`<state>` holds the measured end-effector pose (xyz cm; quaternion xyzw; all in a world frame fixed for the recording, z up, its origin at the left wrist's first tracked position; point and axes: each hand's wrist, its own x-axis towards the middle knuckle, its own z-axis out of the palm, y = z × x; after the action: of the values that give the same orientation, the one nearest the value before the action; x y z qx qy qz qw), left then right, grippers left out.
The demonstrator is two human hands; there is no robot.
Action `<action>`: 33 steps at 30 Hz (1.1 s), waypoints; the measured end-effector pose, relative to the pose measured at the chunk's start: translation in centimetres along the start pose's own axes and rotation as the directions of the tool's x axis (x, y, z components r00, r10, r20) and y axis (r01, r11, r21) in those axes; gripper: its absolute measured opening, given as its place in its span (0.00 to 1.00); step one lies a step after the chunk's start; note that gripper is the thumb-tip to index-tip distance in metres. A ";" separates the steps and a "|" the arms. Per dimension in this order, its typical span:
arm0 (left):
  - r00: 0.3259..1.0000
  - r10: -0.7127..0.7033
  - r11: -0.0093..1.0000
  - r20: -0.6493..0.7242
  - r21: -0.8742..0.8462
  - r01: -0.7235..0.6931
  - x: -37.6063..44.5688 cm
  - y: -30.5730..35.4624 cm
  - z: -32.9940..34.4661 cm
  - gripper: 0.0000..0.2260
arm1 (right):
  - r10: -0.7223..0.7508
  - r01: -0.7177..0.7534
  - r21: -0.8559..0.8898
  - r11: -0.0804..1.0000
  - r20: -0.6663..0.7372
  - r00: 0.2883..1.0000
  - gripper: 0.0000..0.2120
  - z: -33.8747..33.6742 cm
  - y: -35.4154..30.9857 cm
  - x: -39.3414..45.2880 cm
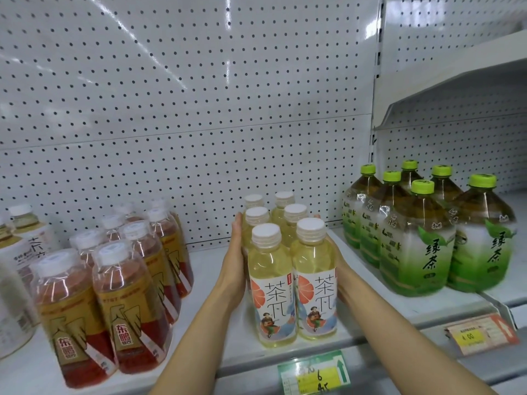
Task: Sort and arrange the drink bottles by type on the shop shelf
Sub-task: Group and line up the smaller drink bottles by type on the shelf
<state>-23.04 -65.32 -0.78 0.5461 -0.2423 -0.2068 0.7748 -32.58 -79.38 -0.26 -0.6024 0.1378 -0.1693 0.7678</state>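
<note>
The pale yellow tea bottles (291, 269) stood in two rows on the shelf (370, 309), left of the green tea bottles (422, 235). Left hand (235, 263) and right hand (340, 276) pressed their sides, fingers straight. Uneven pressure could topple one bottle.

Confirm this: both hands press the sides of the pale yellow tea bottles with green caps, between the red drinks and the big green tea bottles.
Wrong on the caps. The head view shows the pale yellow tea bottles with white caps; green caps belong to the big green tea bottles. The left hand and right hand press their sides, right of the red drinks.
</note>
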 end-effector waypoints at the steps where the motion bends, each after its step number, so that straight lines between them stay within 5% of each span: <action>1: 1.000 0.007 1.000 -0.007 0.008 -0.007 -0.3 0.0 0.1 0.27 | -0.025 0.025 0.068 0.997 0.005 1.000 0.17 0.3 -0.5 -0.6; 5: 0.999 0.016 1.000 0.028 -0.010 -0.016 -1.5 0.4 0.9 0.26 | -0.018 0.021 0.050 0.999 -0.058 0.998 0.16 -0.8 0.2 0.5; 11: 0.998 0.056 0.993 0.022 0.099 -0.058 -3.7 0.9 1.2 0.30 | -0.095 0.095 0.002 0.995 0.056 0.994 0.25 -1.4 0.7 -1.9; 14: 0.991 0.127 0.970 0.040 0.205 -0.133 -5.7 -0.7 -0.4 0.19 | -0.179 0.172 0.081 0.982 0.089 0.980 0.33 -3.4 2.2 -3.7; 20: 0.940 0.236 0.880 0.246 0.355 -0.314 -8.6 -3.0 -0.4 0.45 | -0.332 0.350 -0.098 0.931 0.165 0.929 0.26 -3.4 4.6 -6.5; 27: 0.930 0.280 0.807 0.236 0.467 -0.361 -8.2 -3.5 -1.1 0.38 | -0.356 0.375 -0.260 0.890 0.119 0.927 0.16 -1.5 4.4 -7.4; 33: 0.889 0.422 0.686 0.177 0.578 -0.441 -9.7 -3.7 -0.1 0.32 | -0.431 0.400 -0.561 0.725 0.084 0.898 0.17 -2.5 5.6 -8.6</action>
<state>-30.88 -60.74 -5.79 0.6884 -0.4282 0.0613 0.5822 -40.88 -76.70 -6.26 -0.8129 0.0631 -0.3038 0.4928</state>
